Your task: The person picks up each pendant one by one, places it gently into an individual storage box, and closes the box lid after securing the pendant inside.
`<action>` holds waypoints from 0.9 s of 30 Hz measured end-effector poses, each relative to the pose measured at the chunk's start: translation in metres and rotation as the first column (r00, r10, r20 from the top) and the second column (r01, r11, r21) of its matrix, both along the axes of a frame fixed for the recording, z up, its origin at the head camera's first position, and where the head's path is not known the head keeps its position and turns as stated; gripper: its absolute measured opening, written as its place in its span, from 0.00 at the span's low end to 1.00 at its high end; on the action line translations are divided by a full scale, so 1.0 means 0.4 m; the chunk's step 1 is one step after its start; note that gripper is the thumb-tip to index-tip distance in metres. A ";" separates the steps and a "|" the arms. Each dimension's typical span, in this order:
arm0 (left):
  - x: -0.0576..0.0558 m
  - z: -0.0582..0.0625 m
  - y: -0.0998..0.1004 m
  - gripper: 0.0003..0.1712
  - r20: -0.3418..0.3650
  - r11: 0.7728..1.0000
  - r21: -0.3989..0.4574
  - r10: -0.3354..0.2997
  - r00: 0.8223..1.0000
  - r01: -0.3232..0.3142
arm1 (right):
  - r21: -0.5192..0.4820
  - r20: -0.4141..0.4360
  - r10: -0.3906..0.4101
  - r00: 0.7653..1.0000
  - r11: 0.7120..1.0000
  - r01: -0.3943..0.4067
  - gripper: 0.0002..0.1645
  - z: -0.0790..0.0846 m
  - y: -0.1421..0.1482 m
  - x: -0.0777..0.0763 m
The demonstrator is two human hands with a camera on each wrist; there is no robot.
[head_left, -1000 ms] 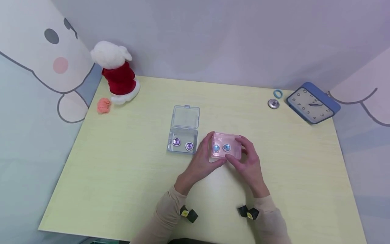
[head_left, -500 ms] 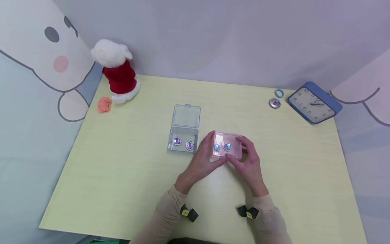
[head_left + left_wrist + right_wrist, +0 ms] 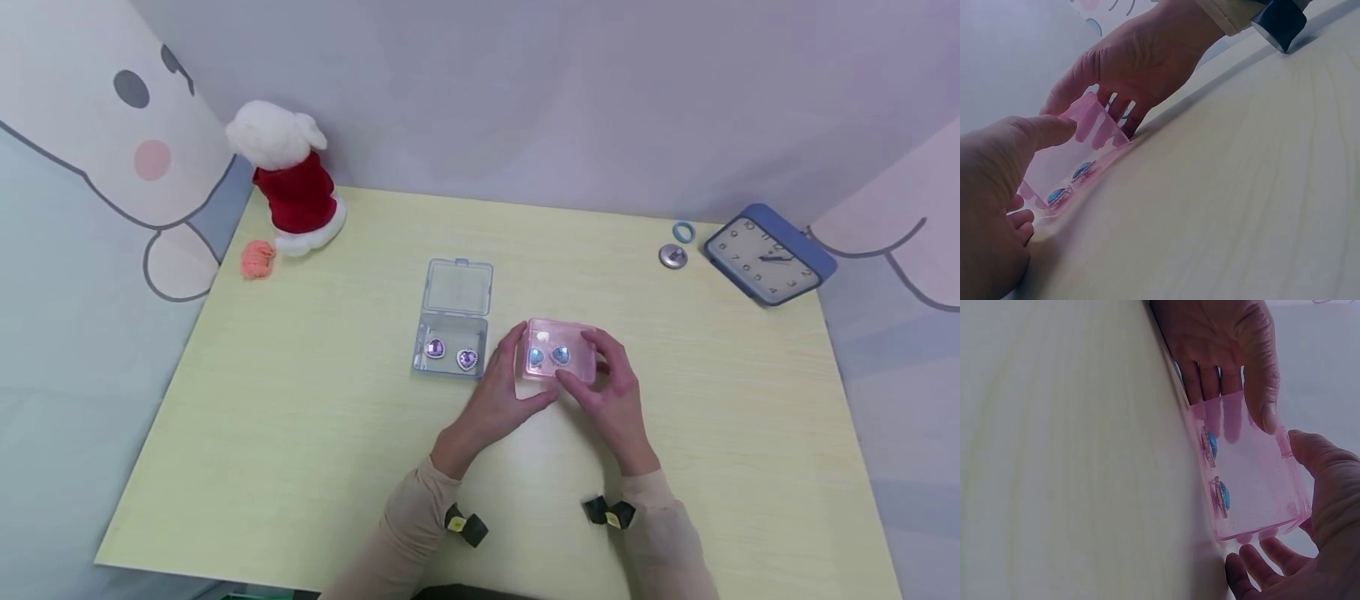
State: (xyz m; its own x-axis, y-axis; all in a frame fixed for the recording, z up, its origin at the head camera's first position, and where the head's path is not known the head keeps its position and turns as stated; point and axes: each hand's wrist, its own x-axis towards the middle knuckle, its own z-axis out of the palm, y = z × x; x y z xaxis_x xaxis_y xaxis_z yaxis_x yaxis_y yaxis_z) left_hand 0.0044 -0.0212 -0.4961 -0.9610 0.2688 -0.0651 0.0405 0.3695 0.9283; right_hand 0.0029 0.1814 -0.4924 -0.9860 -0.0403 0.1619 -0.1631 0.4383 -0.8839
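Both hands are at a small clear pink plastic box (image 3: 555,371) just right of the table's middle. My left hand (image 3: 495,392) holds its left side, fingers along the side wall and thumb by the front wall. On the right side, my right hand (image 3: 613,408) grips it, with its thumb at the front upper edge. Inside lie two blue gem ornaments with sparkling rims, one heart-like gem (image 3: 560,356) and another blue gem (image 3: 536,357). In the right wrist view, the pink box (image 3: 1254,487) sits close over the tabletop, the left thumb in front of its wall.
Left of the hands, an open bluish clear box (image 3: 457,321) contains two purple gem ornaments (image 3: 467,359). A white plush toy in red (image 3: 296,196) and an orange bundle (image 3: 257,259) are back left. A clock (image 3: 768,258), silver button-like disc (image 3: 672,256) and blue ring (image 3: 683,232) are back right.
The pink box's front edge and my right thumb have shifted slightly away from the person, and the blue gems appear a little higher in the head view. My left hand has barely moved.
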 end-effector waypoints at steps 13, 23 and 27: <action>0.053 0.041 -0.017 0.65 -0.042 0.999 -0.040 -0.017 0.999 0.015 | 0.059 -0.236 -0.047 0.970 0.996 0.063 0.32 0.041 -0.019 -0.026; 0.078 0.118 -0.101 0.64 -0.304 0.997 -0.082 -0.021 0.952 -0.004 | -0.010 -0.290 -0.005 0.957 1.000 0.002 0.21 0.105 -0.107 -0.070; 0.063 0.126 -0.176 0.64 -0.367 0.993 -0.079 0.048 0.929 -0.083 | 0.011 -0.290 0.049 0.956 0.999 -0.047 0.21 0.116 -0.147 -0.085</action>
State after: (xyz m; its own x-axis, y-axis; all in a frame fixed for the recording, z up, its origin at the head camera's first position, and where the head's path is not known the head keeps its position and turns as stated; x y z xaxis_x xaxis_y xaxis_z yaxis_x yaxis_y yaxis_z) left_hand 0.0298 -0.0914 -0.4456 -0.9385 0.2142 0.2708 0.3419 0.4657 0.8163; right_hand -0.0311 0.1225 -0.4459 -0.8936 -0.0876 0.4401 -0.4329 0.4269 -0.7940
